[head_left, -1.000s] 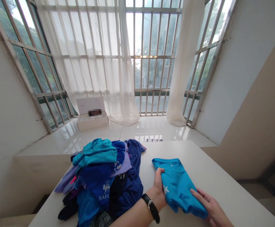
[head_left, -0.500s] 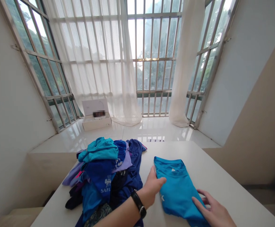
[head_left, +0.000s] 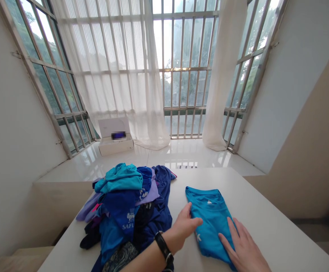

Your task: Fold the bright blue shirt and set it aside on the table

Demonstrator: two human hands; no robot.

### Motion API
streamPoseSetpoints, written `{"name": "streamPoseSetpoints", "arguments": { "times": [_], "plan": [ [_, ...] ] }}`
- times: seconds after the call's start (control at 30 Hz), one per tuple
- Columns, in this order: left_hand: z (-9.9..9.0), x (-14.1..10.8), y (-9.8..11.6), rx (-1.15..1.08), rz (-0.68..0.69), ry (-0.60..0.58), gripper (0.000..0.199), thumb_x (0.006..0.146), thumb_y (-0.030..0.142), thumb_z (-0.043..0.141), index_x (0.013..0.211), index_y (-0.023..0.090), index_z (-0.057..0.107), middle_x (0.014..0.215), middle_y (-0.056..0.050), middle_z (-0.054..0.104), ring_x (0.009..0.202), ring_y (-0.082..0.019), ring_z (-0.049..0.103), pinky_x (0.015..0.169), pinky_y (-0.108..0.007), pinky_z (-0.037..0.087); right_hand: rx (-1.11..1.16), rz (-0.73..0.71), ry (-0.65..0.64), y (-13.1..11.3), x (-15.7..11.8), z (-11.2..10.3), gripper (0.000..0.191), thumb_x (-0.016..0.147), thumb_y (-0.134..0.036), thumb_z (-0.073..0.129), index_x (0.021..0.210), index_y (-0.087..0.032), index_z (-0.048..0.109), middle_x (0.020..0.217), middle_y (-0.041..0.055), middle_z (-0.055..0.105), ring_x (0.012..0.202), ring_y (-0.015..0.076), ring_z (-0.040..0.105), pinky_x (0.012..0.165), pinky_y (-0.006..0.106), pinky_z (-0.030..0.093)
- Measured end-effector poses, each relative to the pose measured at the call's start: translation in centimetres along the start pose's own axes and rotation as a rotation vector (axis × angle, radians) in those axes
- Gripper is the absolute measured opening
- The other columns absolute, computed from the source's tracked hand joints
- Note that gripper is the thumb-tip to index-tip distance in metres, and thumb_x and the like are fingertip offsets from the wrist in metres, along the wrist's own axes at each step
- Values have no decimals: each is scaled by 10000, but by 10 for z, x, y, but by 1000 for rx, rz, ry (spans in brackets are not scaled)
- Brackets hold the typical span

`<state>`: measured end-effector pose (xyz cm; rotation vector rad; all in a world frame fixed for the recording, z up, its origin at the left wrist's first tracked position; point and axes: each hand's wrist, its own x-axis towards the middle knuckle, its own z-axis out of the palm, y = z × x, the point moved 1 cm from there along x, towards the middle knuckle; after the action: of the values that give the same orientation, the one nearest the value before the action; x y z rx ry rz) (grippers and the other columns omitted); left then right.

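Observation:
A blue T-shirt (head_left: 212, 223), folded into a narrow flat bundle, lies on the white table (head_left: 266, 215) with its neckline toward the window. My left hand (head_left: 184, 226), a dark band on its wrist, rests at the shirt's left edge, thumb out over the cloth and fingers apart. Against the right edge lies my right hand (head_left: 245, 243), its fingers spread and flat on the fabric. Left of the shirt is a heap of crumpled clothes (head_left: 130, 211) in teal, blue, purple and black, partly behind my left forearm.
Behind the table runs a glossy white window sill (head_left: 150, 156). An open white box (head_left: 116, 146) stands on it at the left, its content blurred. Sheer curtains (head_left: 119, 75) hang before the barred window (head_left: 185, 75).
My right hand has moved up and left, further onto the shirt, its fingers now flatter. My left hand has shifted slightly down along the left edge.

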<state>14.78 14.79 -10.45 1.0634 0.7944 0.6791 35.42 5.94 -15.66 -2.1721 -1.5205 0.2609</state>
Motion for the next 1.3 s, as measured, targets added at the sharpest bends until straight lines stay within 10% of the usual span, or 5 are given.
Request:
{"name": "streamPoseSetpoints", "arguments": {
  "times": [0.37, 0.63, 0.93, 1.3],
  "plan": [
    [-42, 21, 23, -339, -18, 193, 834, 681, 203, 752, 1401, 77, 351, 1471, -244, 399, 1395, -275, 400, 1115, -298, 366, -383, 80, 127, -104, 12, 23, 1041, 762, -791, 409, 1473, -30, 381, 1511, 299, 377, 1398, 503, 305, 1112, 653, 210],
    [-43, 19, 21, -259, -10, 145, 870, 700, 245, 749, 1443, 66, 332, 1488, -250, 392, 1362, -273, 440, 1113, -304, 361, -483, 88, 80, -80, 19, 29, 969, 747, -674, 469, 1496, -68, 364, 1558, 244, 338, 1440, 441, 270, 1148, 597, 162],
    [-46, 26, 15, -201, -15, 128, 918, 691, 238, 728, 1479, 41, 299, 1516, -252, 358, 1391, -272, 398, 1129, -312, 331, -515, 57, -96, -23, 79, -18, 971, 766, -706, 423, 1542, -139, 280, 1620, 157, 251, 1495, 349, 187, 1190, 528, 180],
    [-48, 29, 5, -179, 12, 95, 888, 717, 284, 736, 1475, 63, 329, 1536, -233, 343, 1408, -263, 377, 1139, -294, 313, -526, 6, -5, -10, 43, 10, 686, 901, -460, 287, 1502, -144, 386, 1578, 108, 364, 1474, 294, 278, 1193, 508, 247]
  ]
}}
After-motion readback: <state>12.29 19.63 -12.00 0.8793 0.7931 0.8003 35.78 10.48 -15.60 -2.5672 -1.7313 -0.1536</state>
